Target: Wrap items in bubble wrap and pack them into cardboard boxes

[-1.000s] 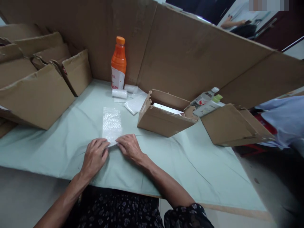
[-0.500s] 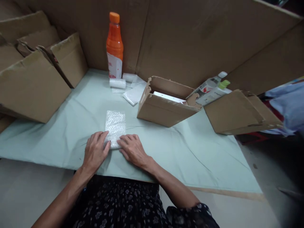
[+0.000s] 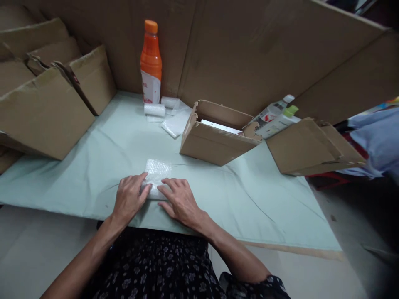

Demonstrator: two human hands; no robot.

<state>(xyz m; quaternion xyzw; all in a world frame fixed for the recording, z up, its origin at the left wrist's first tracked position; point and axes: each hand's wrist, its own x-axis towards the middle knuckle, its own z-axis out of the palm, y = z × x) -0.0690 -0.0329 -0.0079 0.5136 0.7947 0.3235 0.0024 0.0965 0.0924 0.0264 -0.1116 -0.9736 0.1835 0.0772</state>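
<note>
Keep bubble wrap (image 3: 158, 167) flat near front edge of surface (image 3: 296, 230); with left grip (image 3: 129, 195) at its left side, pinch unclear, and right grip (image 3: 182, 201) released, fingers spread, press evenly; align sides squarely.

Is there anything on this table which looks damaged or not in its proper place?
The middle carton has ragged, torn-looking upper edges. To its right, the white-capped bottle and the green-capped bottle lean over, while the orange bottle stands upright. No spill shows.
</note>
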